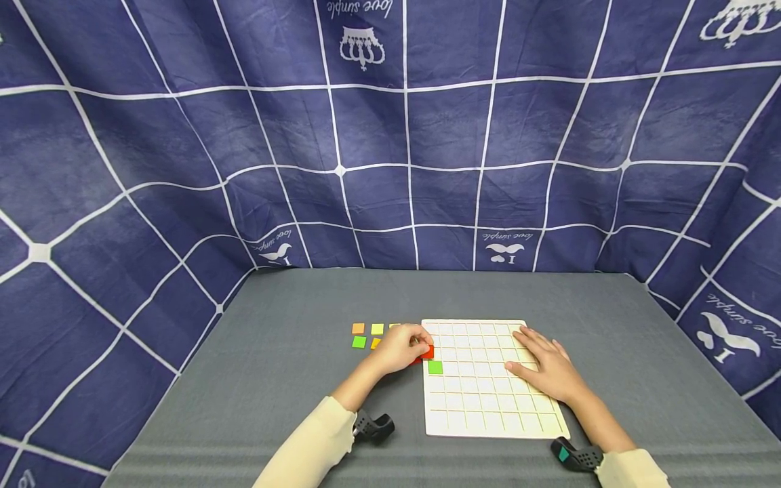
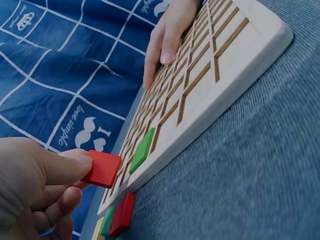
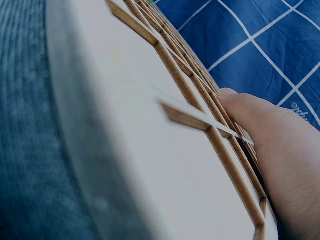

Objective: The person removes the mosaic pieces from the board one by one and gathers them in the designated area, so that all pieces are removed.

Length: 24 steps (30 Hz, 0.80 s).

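Observation:
Between thumb and fingers my left hand (image 1: 401, 347) pinches a red square tile (image 2: 103, 168), held over the left edge of a pale wooden grid board (image 1: 482, 386). One green tile (image 1: 435, 367) lies in a left-column cell of the board, just nearer than the red one. My right hand (image 1: 547, 369) rests on the board's right side, fingers spread and fairly straight. Its thumb (image 3: 250, 112) lies along the grid in the right wrist view.
Left of the board lie several loose tiles, among them an orange tile (image 1: 358, 328), a yellow tile (image 1: 377, 329) and another green tile (image 1: 358, 342). My left hand hides part of this group. Grey cloth (image 1: 293, 305) covers the table, with a blue curtain (image 1: 439, 135) behind.

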Available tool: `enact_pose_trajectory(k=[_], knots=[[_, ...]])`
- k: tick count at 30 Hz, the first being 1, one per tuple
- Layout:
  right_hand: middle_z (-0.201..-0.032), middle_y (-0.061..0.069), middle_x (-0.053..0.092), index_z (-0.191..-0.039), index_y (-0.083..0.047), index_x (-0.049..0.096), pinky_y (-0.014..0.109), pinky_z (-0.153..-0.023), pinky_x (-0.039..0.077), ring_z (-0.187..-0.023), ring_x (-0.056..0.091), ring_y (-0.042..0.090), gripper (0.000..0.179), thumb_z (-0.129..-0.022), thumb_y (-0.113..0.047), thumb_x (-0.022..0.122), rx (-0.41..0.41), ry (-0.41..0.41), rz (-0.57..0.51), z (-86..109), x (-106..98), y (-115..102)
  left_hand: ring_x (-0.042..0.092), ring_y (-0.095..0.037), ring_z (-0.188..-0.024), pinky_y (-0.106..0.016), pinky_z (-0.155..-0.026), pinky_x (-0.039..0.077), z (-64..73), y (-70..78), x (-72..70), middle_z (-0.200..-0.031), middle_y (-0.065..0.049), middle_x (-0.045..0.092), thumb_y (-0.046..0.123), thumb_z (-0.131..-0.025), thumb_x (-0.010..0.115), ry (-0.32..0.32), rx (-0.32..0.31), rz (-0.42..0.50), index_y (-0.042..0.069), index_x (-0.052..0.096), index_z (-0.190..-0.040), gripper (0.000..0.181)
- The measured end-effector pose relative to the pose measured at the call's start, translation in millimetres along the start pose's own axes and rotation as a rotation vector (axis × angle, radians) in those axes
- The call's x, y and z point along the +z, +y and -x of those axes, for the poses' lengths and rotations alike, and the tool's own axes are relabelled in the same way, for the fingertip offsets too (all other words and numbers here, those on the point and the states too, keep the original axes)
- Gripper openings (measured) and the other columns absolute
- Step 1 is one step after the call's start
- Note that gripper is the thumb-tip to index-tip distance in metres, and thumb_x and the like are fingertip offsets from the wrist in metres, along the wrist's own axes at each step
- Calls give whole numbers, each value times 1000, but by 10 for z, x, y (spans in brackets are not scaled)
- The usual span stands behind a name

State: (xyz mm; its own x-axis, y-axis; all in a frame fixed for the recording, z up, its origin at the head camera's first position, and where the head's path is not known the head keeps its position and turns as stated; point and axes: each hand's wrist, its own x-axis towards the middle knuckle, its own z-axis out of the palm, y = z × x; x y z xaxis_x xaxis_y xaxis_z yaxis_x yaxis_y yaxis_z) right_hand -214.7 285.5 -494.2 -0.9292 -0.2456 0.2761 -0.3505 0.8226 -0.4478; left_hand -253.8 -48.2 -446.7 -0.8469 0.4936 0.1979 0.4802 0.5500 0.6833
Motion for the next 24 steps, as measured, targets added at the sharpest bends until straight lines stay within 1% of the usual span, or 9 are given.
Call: enact_pose_trajectory(k=[5, 9, 12, 16, 21, 24], knots=[[-148, 22, 39, -143, -3, 47, 67, -104, 15, -135, 33, 45, 74, -87, -46, 68, -3, 5, 4, -3, 7, 8, 49, -6, -64, -23, -59, 43, 30, -38, -49, -79, 7, 63, 8, -90, 68, 10, 0, -29, 14, 71, -89, 7], [-148, 22, 39, -142, -2, 47, 67, -104, 15, -135, 33, 45, 74, -87, -46, 68, -4, 9, 3, -3, 14, 15, 50, -6, -65, -24, -61, 44, 56, -65, -93, -82, 6, 64, 8, -90, 68, 12, -1, -50, 13, 71, -89, 6], [-148, 22, 39, -142, -2, 47, 67, -104, 15, -135, 33, 45, 74, -86, -46, 69, -3, 7, 3, 0, 21, 17, 51, -7, -66, -24, -62, 44, 84, -85, -131, -84, 5, 64, 8, -90, 68, 9, -3, -50, 12, 72, -91, 5], [-148, 21, 40, -142, -3, 47, 67, -104, 15, -135, 33, 45, 74, -86, -46, 69, -4, 8, 4, 1, 27, 19, 51, -6, -66, -24, -62, 44, 125, -124, -180, -81, 5, 63, 7, -91, 68, 14, 6, -43, 9, 72, -92, 4], [-148, 21, 40, -142, -3, 47, 67, -104, 15, -135, 33, 45, 74, -86, -46, 69, -7, 12, 4, -2, 31, 26, 51, -5, -63, -23, -60, 44, 168, -183, -236, -76, 5, 62, 5, -89, 69, 31, 17, -33, 10, 71, -89, 5], [-148, 22, 39, -142, -2, 47, 67, -104, 15, -135, 33, 45, 74, -86, -46, 69, -6, 10, 5, -1, 33, 30, 51, -5, -64, -23, -60, 44, 196, -215, -278, -76, 5, 62, 5, -88, 70, 39, 7, -34, 10, 71, -89, 5]])
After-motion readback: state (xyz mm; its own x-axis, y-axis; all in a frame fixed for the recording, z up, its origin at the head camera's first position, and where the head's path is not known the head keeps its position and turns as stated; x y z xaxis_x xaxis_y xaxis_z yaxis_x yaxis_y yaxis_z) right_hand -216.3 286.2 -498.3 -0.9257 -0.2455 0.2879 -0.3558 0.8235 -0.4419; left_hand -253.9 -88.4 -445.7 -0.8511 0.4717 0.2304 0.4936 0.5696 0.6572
